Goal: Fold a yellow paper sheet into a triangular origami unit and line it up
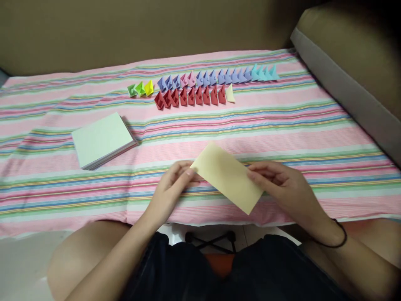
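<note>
A pale yellow paper sheet (227, 175), folded into a long rectangle, hangs tilted just above the striped cloth (282, 125) at the near edge. My left hand (173, 182) pinches its left corner with thumb and fingers closed. My right hand (282, 182) grips its right edge, fingers curled onto the paper. A black band circles my right wrist.
A stack of paper sheets (102, 140) with a pale green top lies to the left. At the far side stand two rows of small folded paper pieces: green, yellow, purple, pink and light blue (203, 78), then red ones (191, 97) ending in a cream piece. A grey cushion (347, 92) borders the right.
</note>
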Tool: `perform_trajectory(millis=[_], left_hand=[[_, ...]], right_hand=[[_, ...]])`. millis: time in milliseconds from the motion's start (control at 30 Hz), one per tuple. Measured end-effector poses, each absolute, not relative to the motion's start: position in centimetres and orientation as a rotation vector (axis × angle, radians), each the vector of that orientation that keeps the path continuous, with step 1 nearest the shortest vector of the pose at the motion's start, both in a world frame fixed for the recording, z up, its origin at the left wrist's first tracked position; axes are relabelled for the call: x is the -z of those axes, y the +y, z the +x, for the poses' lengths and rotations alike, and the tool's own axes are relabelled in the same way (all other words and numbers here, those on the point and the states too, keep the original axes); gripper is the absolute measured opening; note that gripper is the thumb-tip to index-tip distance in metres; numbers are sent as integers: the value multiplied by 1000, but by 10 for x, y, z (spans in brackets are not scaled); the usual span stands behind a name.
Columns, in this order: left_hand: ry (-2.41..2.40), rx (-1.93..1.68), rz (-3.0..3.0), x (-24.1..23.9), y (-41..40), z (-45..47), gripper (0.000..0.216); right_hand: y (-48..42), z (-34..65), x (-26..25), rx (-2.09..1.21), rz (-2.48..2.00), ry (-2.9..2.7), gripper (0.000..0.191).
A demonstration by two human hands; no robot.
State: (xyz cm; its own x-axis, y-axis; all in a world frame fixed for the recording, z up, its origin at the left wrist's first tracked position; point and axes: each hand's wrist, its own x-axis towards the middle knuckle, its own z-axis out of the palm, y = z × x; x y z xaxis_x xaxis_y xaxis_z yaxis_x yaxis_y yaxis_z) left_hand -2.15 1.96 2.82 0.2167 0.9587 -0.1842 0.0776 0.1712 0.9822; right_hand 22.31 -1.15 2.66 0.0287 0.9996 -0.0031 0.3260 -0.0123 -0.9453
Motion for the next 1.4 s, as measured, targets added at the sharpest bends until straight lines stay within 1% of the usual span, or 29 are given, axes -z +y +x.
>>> perform_trajectory(millis=[33, 100, 167, 233, 300, 333, 433, 500, 533, 600, 767, 833, 933, 1000, 1067, 1233, 1333, 1400], left_hand=[[1079, -791, 1060, -25, 17, -16, 33], [1021, -719, 889, -19, 13, -9, 31], [1045, -718, 840, -14, 10, -5, 24], [1087, -726, 841, -13, 9, -3, 20], [1122, -731, 855, -13, 8, -2, 20], [1140, -738, 865, -13, 8, -1, 21], [1198, -765, 890, -15, 8, 2, 22], [1223, -782, 888, -16, 8, 5, 24], [1210, -788, 881, -16, 8, 5, 25], [1132, -796, 872, -16, 8, 6, 27], [951, -784, 909, -13, 8, 5, 40], [938, -774, 921, -11, 8, 6, 38], [951, -748, 945, -12, 7, 7, 28], [972, -732, 950, -13, 7, 7, 20], [1012, -724, 962, -16, 7, 7, 18], [1076, -739, 1024, -19, 8, 6, 23], [1061, -738, 1064, -20, 9, 5, 26], [1022, -718, 1093, -23, 9, 3, 23]], right_hand=[[-11, 220, -23, -1146, -1457, -1367, 14], [-12, 214, -17, -1292, -1441, -1304, 19], [-14, 211, -14, -1283, -1429, -1355, 21], [-16, 207, -13, -1139, -1427, -1551, 22], [-18, 203, -13, -948, -1418, -1802, 27], [-20, 201, -13, -858, -1411, -1900, 35], [-26, 192, -12, -584, -1398, -2035, 69], [-29, 188, -10, -384, -1368, -2087, 79], [-31, 186, -9, -326, -1348, -2117, 79], [-31, 184, -8, -337, -1332, -2155, 72], [-28, 187, -9, -702, -1422, -1972, 56], [-26, 189, -13, -870, -1436, -1883, 52], [-26, 189, -20, -1077, -1381, -1800, 45], [-27, 188, -22, -1151, -1348, -1763, 43], [-27, 187, -23, -1201, -1343, -1734, 44], [-28, 185, -19, -1310, -1268, -1656, 46], [-27, 188, -18, -1402, -1179, -1593, 43], [-25, 193, -17, -1374, -1200, -1567, 40]])
